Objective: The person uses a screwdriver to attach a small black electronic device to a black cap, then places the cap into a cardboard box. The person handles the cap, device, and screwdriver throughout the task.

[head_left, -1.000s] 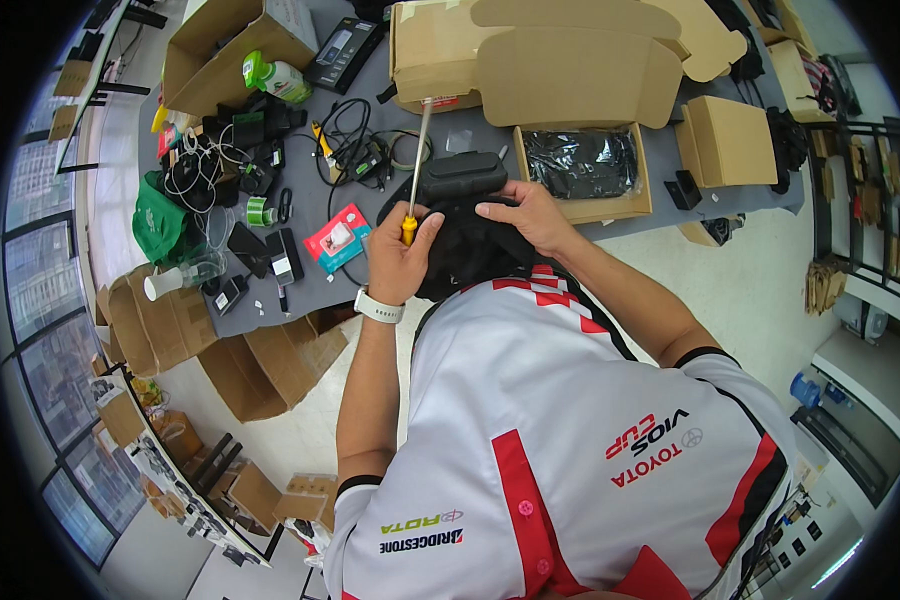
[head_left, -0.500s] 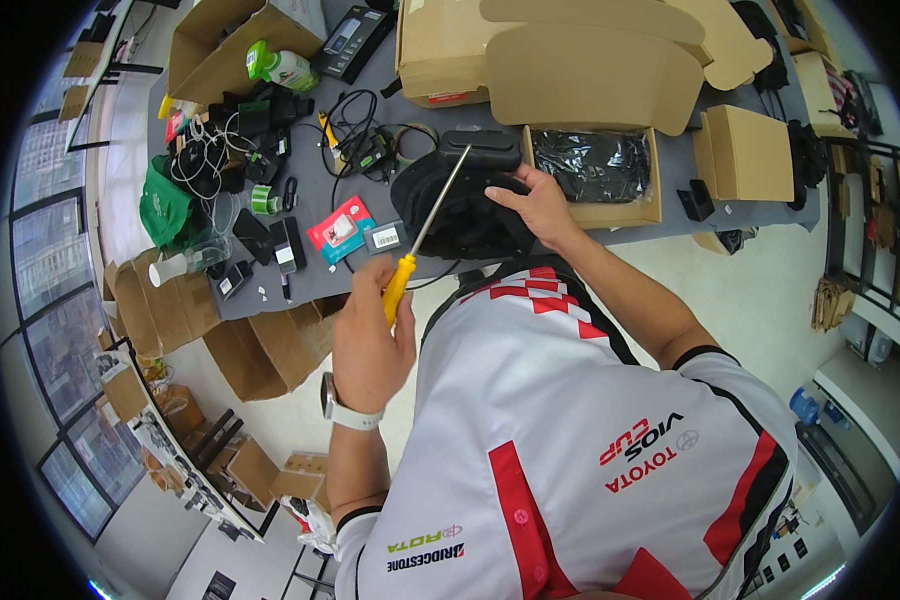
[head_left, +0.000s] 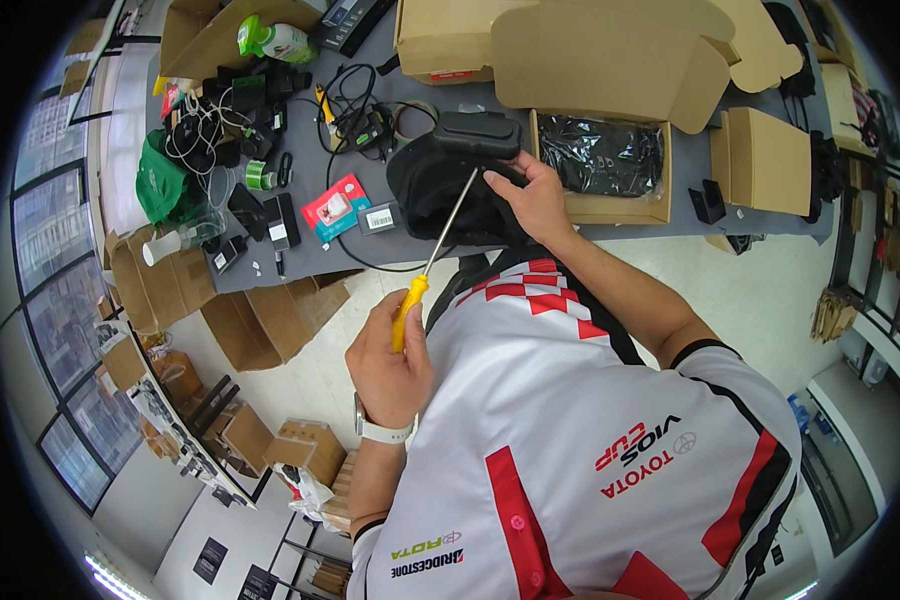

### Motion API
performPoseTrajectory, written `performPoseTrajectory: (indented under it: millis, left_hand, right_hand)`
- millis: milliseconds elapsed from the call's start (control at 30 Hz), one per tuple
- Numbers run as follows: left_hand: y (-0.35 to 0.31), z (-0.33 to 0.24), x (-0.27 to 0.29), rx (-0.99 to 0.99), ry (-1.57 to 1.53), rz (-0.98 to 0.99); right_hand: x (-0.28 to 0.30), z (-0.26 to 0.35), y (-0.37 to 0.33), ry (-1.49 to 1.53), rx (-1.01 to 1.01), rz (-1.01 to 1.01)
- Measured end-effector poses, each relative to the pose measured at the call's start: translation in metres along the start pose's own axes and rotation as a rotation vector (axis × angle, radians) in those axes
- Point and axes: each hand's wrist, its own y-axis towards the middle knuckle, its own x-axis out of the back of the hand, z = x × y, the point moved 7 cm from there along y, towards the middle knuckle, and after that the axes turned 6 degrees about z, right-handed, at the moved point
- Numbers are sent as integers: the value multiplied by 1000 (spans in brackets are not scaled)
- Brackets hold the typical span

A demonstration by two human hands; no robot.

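Note:
In my left hand (head_left: 388, 375), with a watch at the wrist, is a screwdriver (head_left: 410, 305) with a yellow handle. Its long metal shaft points away from me, and the tip ends near my right thumb, in front of a black soft, cap-like thing (head_left: 415, 190). On the far side of that sits a rounded black hard block (head_left: 478, 133). My right hand (head_left: 538, 203) grips the black thing by its right edge, thumb on the near side, the other fingers partly hidden. Whether the screwdriver tip touches it, I cannot tell.
Right of my right hand stands an open cardboard box (head_left: 615, 210) with a black plastic-wrapped item. Larger cardboard boxes (head_left: 440, 40) lie behind. To the left are black cables (head_left: 345, 110), a small grey box (head_left: 380, 218), a red-and-blue packet (head_left: 335, 208) and a green spray bottle (head_left: 275, 40).
My left hand has drawn back toward my body with the screwdriver. The tip has left the front of the hard block and is now near my right thumb. My right hand keeps its grip.

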Motion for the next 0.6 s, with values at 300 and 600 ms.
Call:
performPoseTrajectory:
  millis: [300,600]
  left_hand:
    - [1,12,-10,43,-97,-6]
    - [0,22,-9,56,-105,-12]
  right_hand:
    - [-2,-1,1,-31,0,10]
    - [-6,5,-1,-66,24,-27]
